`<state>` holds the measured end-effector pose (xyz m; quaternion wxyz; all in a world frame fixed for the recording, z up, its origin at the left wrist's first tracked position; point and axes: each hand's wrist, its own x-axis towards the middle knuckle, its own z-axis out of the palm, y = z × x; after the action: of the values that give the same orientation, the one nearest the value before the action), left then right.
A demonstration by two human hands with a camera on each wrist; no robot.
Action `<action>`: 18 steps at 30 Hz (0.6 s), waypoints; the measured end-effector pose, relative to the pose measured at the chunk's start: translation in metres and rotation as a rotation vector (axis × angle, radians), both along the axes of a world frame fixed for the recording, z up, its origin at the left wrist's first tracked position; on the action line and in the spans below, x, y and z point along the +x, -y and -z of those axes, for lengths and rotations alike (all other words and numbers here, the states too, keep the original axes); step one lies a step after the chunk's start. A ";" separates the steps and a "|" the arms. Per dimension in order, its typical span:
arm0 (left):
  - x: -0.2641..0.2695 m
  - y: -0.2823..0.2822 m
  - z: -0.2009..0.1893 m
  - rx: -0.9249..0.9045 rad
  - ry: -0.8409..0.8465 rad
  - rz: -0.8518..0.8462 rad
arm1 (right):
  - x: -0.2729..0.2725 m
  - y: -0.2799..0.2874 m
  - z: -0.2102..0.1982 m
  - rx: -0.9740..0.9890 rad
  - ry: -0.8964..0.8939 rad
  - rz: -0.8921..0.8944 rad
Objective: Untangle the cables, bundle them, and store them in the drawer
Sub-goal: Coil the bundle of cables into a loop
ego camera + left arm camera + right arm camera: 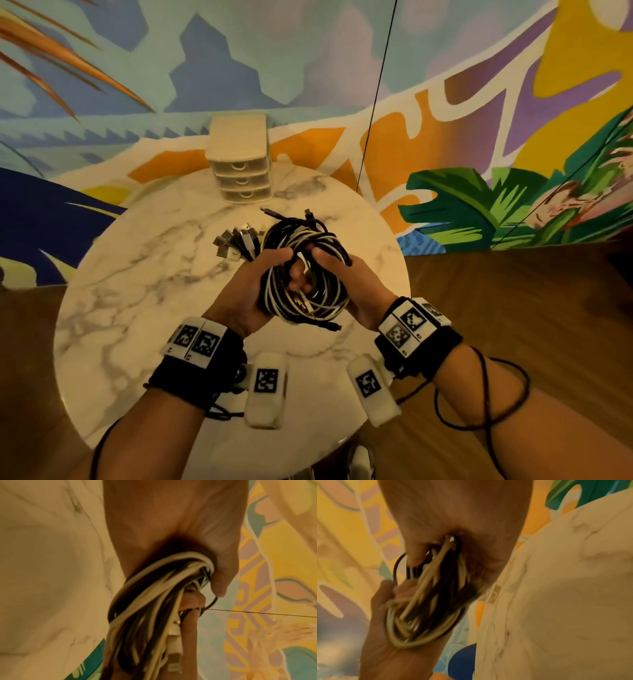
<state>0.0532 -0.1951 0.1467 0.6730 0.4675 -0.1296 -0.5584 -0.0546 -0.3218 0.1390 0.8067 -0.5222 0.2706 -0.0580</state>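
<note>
A coiled bundle of black and white cables (305, 274) is held above the round marble table (137, 274) between both hands. My left hand (253, 287) grips the bundle's left side, with its thumb over the top. My right hand (346, 284) grips the right side, fingers curled through the coil. Several plug ends (236, 243) fan out to the left of the bundle. The left wrist view shows the cables (154, 601) wrapped in my palm. In the right wrist view the coil (428, 601) sits blurred between both hands. The small cream three-drawer unit (239, 164) stands at the table's far edge, all drawers closed.
A painted mural wall rises behind the table. A thin black cord (376, 96) hangs down near the table's far right edge. Wooden floor (513, 308) surrounds the table. Black sensor leads loop around my right forearm (496, 394).
</note>
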 end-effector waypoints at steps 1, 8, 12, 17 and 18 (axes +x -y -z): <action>0.001 -0.002 0.003 0.030 0.032 -0.044 | 0.004 -0.004 0.002 -0.049 -0.019 0.087; -0.015 -0.008 0.020 0.104 0.176 -0.446 | 0.019 -0.037 0.015 -0.263 -0.057 0.394; -0.027 -0.007 0.030 0.224 0.373 -0.620 | 0.021 -0.050 0.028 -0.285 -0.113 0.502; -0.023 -0.015 0.040 0.252 0.334 -0.538 | 0.006 -0.040 0.028 -0.256 -0.146 0.289; -0.021 -0.017 0.040 0.238 0.296 -0.492 | 0.004 -0.035 0.027 -0.234 -0.169 0.215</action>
<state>0.0327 -0.1778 0.1071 0.7023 0.6366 -0.0428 -0.3156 -0.0505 -0.2869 0.1118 0.7040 -0.5836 0.3830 -0.1310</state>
